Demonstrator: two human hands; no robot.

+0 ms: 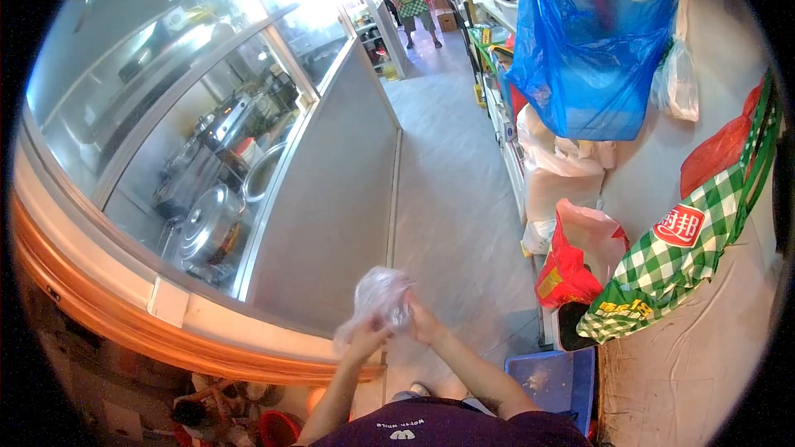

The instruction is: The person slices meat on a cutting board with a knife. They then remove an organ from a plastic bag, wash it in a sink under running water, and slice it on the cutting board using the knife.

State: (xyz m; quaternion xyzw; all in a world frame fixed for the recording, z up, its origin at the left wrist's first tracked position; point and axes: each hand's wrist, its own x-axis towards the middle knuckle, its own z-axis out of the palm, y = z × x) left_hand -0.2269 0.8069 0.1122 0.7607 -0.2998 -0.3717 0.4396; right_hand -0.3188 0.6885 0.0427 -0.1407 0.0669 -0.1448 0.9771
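Observation:
A crumpled clear plastic bag is held up in front of my body, low in the middle of the head view. My left hand is closed on its lower edge, with the fingers bent into the film. On the bag's right side, my right hand grips it, its fingertips partly hidden by the plastic. Whether anything lies inside the bag cannot be made out.
To the left, a glass-and-metal partition stands before a kitchen with a lidded pot. Rightward are a hanging blue plastic bag, a checkered apron, a red bag and a blue crate. A person stands down the corridor.

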